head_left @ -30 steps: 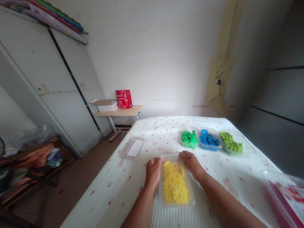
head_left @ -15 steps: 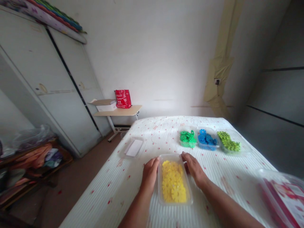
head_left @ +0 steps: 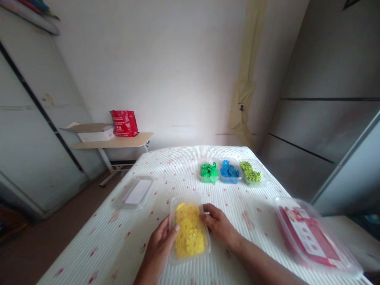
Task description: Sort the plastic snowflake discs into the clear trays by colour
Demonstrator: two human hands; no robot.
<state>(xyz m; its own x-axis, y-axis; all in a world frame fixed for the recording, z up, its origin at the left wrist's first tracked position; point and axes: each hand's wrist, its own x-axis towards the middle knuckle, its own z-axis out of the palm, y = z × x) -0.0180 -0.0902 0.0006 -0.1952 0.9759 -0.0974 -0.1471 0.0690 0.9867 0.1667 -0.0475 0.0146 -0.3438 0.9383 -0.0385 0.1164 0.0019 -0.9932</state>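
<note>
A clear plastic tub (head_left: 206,245) holds yellow flower-shaped plastic discs (head_left: 190,230) near the front of the bed-like surface. My left hand (head_left: 162,240) is closed on its left side, the thumb over the rim and the other fingers partly hidden behind the wall. On the right side my right hand (head_left: 219,223) grips the same tub, fingers bent around its edge. Farther back stand three similar tubs in a row, with green discs (head_left: 209,171), blue discs (head_left: 229,171) and lime-green pieces (head_left: 251,171).
To the left lies a clear plastic lid or tray (head_left: 121,202) with a white card. A larger clear box with pink contents (head_left: 311,237) sits at the right. Beyond the patterned sheet (head_left: 166,158), a small table (head_left: 133,141) bears a red bag (head_left: 124,123) and a white box (head_left: 96,135).
My view has turned to the right, so things appear farther left. Both hands have slid toward the middle of the tub's sides and taken a firmer grip; the tub looks slightly tilted.
</note>
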